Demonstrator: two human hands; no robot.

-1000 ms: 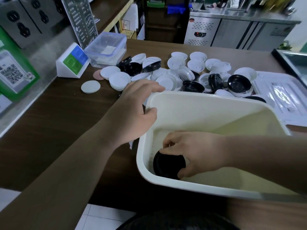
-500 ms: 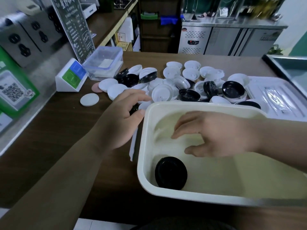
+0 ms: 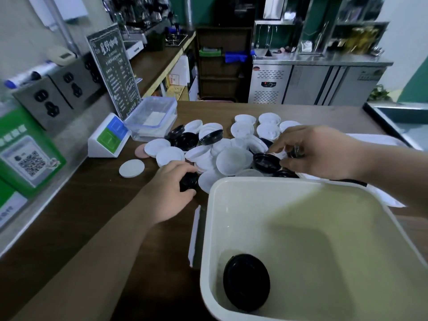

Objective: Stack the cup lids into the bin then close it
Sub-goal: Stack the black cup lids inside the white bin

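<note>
Reaching into the heap of cup lids [image 3: 229, 156] on the brown counter [image 3: 69, 216], we work both hands at once: our left hand [image 3: 169, 195] closes round a black lid [image 3: 188, 183] at the heap's near edge, while our right hand [image 3: 319, 154] pinches what looks like a second dark lid [image 3: 296, 151] farther back, likely so two go over together. The white bin [image 3: 254, 181] sits uncovered just in front of the heap, keeping each carry short, and a lone black lid [image 3: 246, 282] lies flat in its near-left corner, a likely base for the stack, with most of the job ahead.
</note>
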